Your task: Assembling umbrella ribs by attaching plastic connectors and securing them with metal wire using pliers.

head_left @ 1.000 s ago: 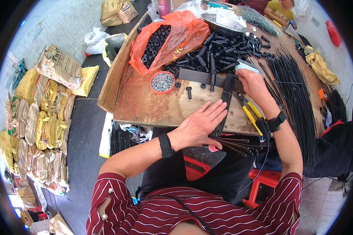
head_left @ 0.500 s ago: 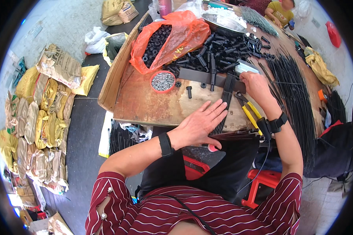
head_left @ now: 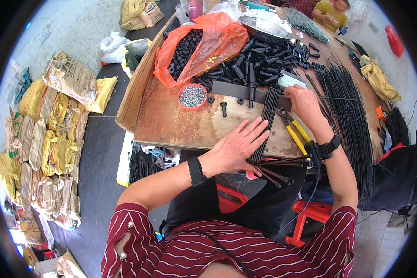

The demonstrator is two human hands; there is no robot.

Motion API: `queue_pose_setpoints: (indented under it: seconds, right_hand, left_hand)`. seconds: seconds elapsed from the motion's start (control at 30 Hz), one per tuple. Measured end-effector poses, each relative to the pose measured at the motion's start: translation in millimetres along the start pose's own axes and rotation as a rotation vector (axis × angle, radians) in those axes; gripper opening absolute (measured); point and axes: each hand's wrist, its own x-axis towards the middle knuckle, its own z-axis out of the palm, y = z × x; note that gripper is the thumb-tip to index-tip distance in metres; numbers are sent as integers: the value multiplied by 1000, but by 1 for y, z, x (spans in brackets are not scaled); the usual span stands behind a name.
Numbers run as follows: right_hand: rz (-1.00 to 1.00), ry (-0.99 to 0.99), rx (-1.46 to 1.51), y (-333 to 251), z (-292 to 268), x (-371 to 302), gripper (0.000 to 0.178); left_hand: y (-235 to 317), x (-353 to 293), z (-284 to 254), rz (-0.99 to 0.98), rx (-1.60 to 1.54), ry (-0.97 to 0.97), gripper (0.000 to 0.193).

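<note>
A row of thin black rods (head_left: pixel 270 103) lies side by side across the wooden table, crossing a flat dark bar (head_left: pixel 234 88). My left hand (head_left: pixel 238 144) rests flat on the near part of the rods, fingers stretched out. More dark rods (head_left: pixel 275 172) with blunt ends stick out past the front edge beneath that hand. My right hand (head_left: pixel 304 104) is at the far end of the row, fingers curled together beside a small clear box with pale contents (head_left: pixel 291 80); what they pinch is hidden. Yellow-handled pliers (head_left: pixel 296 136) lie between my hands.
Behind the rods are a heap of black plastic tubes (head_left: pixel 268 60), an orange bag (head_left: pixel 220 44) of black parts and a red-rimmed bowl (head_left: pixel 192 97) of small metal pieces. Long black rods (head_left: pixel 345 106) cover the right side. Another person (head_left: pixel 331 16) sits at far right.
The rods under my left hand have spread slightly, and rod ends now fan out past the table's front edge. My hands have barely moved. The other person has shifted.
</note>
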Motion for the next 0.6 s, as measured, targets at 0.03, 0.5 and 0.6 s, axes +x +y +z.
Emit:
queue_pose_setpoints:
  seconds: [0.03, 0.5, 0.6]
  right_hand:
    - [3, 0, 0, 0, 0, 0, 9]
    - [-41, 110, 144, 1, 5, 2, 13]
    - [-36, 160, 231, 4, 3, 7, 14]
  left_hand:
    - [0, 0, 0, 2, -1, 5, 98]
    - [0, 2, -2, 6, 5, -46, 101]
    - [1, 0, -2, -5, -20, -33, 101]
